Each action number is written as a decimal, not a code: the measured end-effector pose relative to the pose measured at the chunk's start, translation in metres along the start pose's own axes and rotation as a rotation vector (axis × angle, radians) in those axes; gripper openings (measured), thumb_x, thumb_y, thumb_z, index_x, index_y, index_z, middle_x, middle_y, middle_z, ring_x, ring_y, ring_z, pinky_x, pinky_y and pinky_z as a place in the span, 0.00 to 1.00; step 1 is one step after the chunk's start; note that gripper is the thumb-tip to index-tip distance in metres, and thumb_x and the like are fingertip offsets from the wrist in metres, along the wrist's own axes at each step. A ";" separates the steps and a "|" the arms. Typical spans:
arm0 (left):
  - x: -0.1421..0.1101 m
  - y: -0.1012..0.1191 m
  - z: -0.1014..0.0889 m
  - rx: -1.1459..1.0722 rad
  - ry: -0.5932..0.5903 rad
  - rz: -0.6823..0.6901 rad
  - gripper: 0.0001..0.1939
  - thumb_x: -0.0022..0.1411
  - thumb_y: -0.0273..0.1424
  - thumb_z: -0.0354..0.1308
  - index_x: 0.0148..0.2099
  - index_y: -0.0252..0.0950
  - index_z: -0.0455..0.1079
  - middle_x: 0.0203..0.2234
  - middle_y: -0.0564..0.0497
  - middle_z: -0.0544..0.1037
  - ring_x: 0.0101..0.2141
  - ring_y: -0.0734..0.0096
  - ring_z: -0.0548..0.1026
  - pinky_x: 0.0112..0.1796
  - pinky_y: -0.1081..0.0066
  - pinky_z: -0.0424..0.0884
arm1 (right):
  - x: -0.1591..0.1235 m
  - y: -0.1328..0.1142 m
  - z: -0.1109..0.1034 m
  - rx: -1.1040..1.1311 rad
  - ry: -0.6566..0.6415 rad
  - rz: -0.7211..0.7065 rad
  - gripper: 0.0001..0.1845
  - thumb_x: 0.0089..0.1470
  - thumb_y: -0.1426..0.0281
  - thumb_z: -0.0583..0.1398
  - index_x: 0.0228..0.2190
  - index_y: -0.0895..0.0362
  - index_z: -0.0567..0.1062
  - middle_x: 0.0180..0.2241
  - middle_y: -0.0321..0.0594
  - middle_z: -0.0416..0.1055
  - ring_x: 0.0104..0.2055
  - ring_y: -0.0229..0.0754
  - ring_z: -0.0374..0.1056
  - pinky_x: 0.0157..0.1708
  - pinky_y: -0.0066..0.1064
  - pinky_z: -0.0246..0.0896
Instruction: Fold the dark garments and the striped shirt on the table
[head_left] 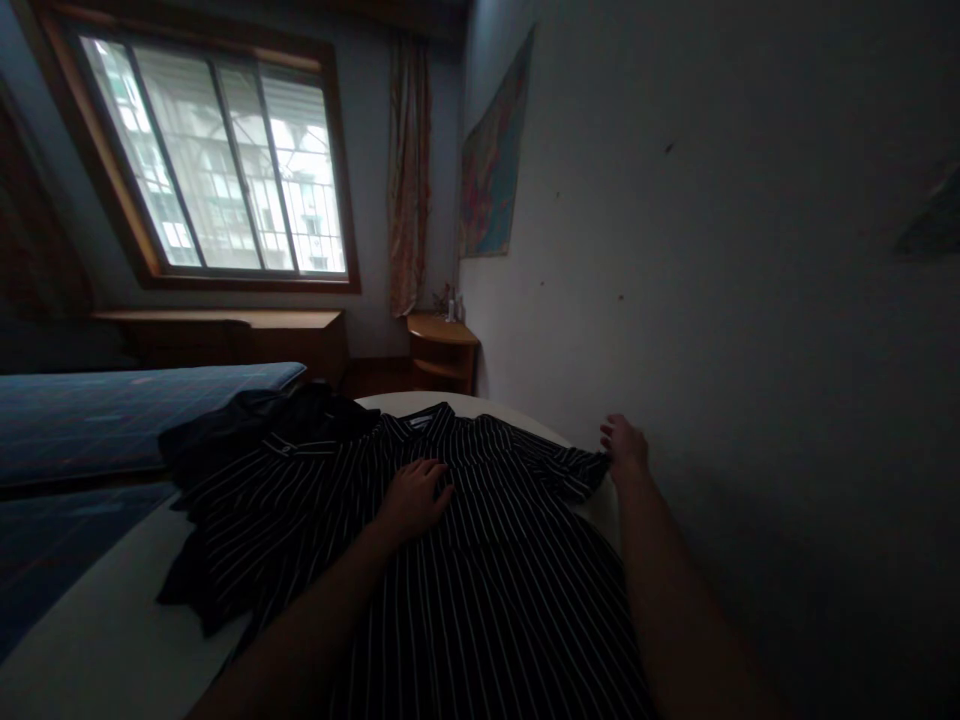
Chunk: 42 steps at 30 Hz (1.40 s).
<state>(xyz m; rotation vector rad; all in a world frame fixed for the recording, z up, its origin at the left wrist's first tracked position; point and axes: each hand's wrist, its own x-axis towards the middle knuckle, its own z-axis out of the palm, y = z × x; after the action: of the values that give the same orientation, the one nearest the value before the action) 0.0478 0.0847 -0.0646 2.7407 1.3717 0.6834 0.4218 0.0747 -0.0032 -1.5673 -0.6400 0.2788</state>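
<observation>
A black shirt with thin white stripes (510, 560) lies spread over a pale round table (112, 610), its collar toward the far edge. My left hand (415, 498) rests on the upper front of the shirt, palm down with the fingers laid out. At the right edge of the table my right hand (624, 445) is at the end of the shirt's right-side sleeve (574, 468). Its fingers are bent around the cuff edge, though the dim light hides the exact grip. The other sleeve side lies in folds on the left.
A dark cloth bundle (262, 410) lies beside the shirt at the far left of the table. A bed with a blue checked cover (112, 420) stands left. Close on the right is a white wall (712, 350). A wooden corner shelf (442, 328) stands behind.
</observation>
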 end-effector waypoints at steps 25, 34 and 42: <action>-0.001 0.005 -0.003 -0.041 -0.079 0.057 0.20 0.66 0.39 0.54 0.56 0.37 0.71 0.58 0.43 0.70 0.60 0.51 0.65 0.60 0.50 0.57 | -0.002 -0.026 -0.004 -0.318 0.126 -0.060 0.19 0.54 0.65 0.50 0.35 0.61 0.76 0.33 0.49 0.76 0.38 0.49 0.73 0.35 0.35 0.68; 0.001 0.000 0.000 -0.078 0.023 -0.010 0.20 0.70 0.39 0.49 0.58 0.37 0.68 0.52 0.42 0.75 0.53 0.56 0.72 0.55 0.56 0.65 | -0.007 -0.046 -0.018 -0.193 0.288 -0.084 0.19 0.56 0.70 0.49 0.42 0.63 0.74 0.41 0.52 0.74 0.44 0.49 0.71 0.43 0.36 0.67; 0.000 0.001 0.004 -0.058 0.033 0.000 0.21 0.70 0.40 0.50 0.59 0.36 0.68 0.54 0.41 0.73 0.55 0.55 0.70 0.56 0.56 0.63 | -0.039 -0.056 -0.022 -0.453 0.205 -0.218 0.24 0.56 0.70 0.55 0.54 0.61 0.68 0.46 0.57 0.73 0.50 0.57 0.69 0.50 0.46 0.61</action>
<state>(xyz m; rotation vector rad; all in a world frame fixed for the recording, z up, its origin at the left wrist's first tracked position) 0.0500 0.0847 -0.0676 2.6968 1.3362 0.7588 0.3891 0.0342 0.0463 -1.9065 -0.7379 -0.2040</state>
